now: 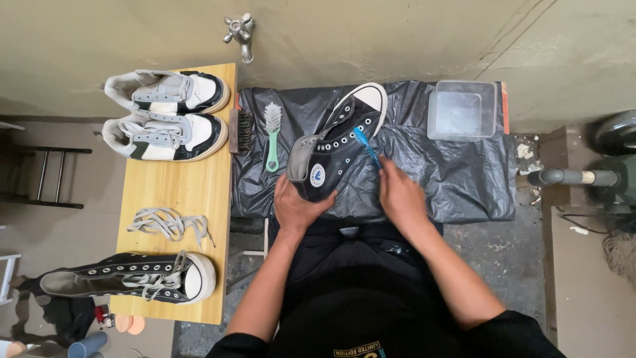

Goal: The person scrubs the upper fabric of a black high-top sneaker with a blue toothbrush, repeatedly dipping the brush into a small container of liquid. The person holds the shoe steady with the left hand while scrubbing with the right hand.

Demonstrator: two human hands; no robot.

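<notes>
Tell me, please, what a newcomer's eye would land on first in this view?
First, the black high-top at centre on the black plastic sheet: the left hand grips its heel while the right hand holds a blue toothbrush against its eyelets. Next, the wooden bench at left, bearing two white sneakers, loose laces and a second high-top.

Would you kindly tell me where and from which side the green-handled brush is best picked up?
Probably by the green handle, coming from above at its lower looped end. The brush lies flat on the black plastic sheet, bristles toward the wall, its handle clear of the black high-top shoe beside it.
</notes>
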